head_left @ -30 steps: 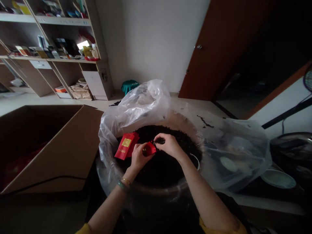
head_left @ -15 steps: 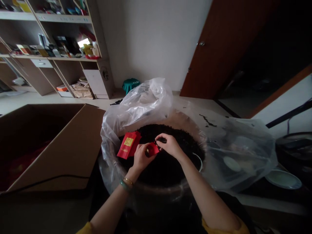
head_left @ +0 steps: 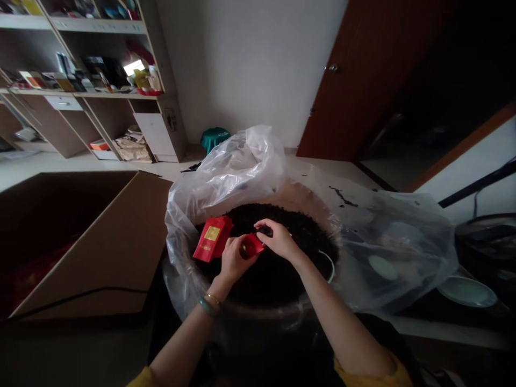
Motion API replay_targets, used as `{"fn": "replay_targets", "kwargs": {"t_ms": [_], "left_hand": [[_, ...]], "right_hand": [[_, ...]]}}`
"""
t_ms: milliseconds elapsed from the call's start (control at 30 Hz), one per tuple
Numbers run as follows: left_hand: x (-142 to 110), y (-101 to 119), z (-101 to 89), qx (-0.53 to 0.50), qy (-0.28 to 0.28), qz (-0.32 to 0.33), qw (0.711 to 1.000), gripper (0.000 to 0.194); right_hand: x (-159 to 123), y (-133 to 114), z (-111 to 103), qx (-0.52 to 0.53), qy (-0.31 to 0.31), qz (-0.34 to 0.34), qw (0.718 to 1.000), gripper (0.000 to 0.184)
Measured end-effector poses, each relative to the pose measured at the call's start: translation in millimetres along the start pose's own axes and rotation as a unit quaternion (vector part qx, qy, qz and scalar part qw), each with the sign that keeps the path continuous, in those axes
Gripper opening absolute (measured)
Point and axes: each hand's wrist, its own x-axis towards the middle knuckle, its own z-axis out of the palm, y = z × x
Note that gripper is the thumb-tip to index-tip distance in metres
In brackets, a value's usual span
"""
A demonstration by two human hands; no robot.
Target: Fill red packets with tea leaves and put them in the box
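Note:
My left hand (head_left: pixel 234 259) is closed around a small red pouch (head_left: pixel 252 245), held above a round tub of dark loose leaves (head_left: pixel 282 269). My right hand (head_left: pixel 277 239) pinches something dark at the pouch's mouth; I cannot make out what. A stack of flat red pouches with gold labels (head_left: pixel 210 238) leans against the tub's left inner side, just left of my left hand. A clear plastic liner (head_left: pixel 226 177) is bunched around the tub's rim.
A large open cardboard box (head_left: pixel 80 236) stands to the left. More clear plastic (head_left: pixel 395 252) covers things on the right, beside a pale plate (head_left: pixel 467 292). Shelves (head_left: pixel 80 80) line the back left wall; a brown door (head_left: pixel 363 80) is at the back right.
Both hands stay together at the red pouch with only small finger shifts. The view has tilted slightly.

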Motion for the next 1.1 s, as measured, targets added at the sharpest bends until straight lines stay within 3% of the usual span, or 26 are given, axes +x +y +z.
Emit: {"fn": "replay_targets", "kwargs": {"t_ms": [233, 333, 567, 800, 967, 1100], "left_hand": [[-1.5, -0.9, 1.6, -0.002, 0.003, 0.010, 1.000, 0.052], [-1.7, -2.7, 2.4, -0.001, 0.001, 0.015, 1.000, 0.053], [-3.0, -6.6, 3.5, -0.009, -0.001, 0.018, 1.000, 0.051], [-3.0, -1.3, 1.5, -0.010, -0.001, 0.015, 1.000, 0.047], [-1.1, 1.0, -1.8, -0.004, -0.004, 0.016, 1.000, 0.046], [-1.0, -0.7, -1.5, -0.001, 0.010, 0.022, 1.000, 0.047]], "right_hand": [[-3.1, -6.4, 4.3, -0.020, -0.097, -0.098, 0.990, 0.036], [-4.5, -8.8, 4.5, -0.009, -0.109, -0.115, 0.987, 0.041], [-4.2, -7.2, 5.6, -0.011, -0.069, -0.121, 0.990, 0.042], [-1.5, 4.8, 10.4, -0.049, 0.069, -0.060, 0.995, 0.026], [-4.9, -4.4, 12.9, -0.099, 0.027, -0.074, 0.992, 0.006], [-10.0, -13.3, 14.6, -0.175, 0.007, -0.065, 0.982, 0.019]]}}
